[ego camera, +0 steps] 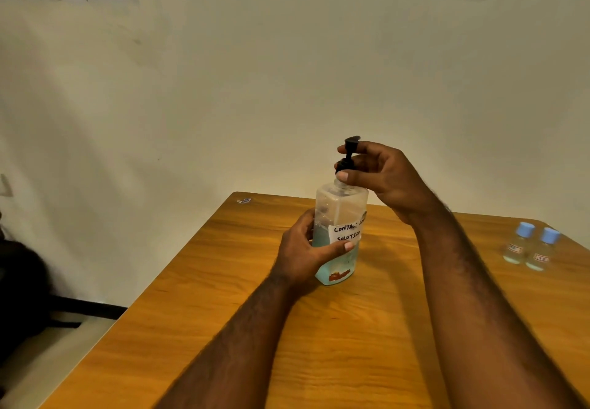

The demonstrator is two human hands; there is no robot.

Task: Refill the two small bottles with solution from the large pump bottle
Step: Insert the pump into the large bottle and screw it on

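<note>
On a grained wooden table [367,329], a clear squarish pump bottle [340,217] is gripped by the left hand [303,255], its black pump collar [344,163] pinched by the right hand [383,175].

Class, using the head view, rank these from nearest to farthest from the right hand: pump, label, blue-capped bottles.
1. Pump: pinched in the right hand, atop the big bottle.
2. Label: lower, on the bottle's front.
3. Blue-capped bottles: far right on the table; between the two, too close to call.
</note>
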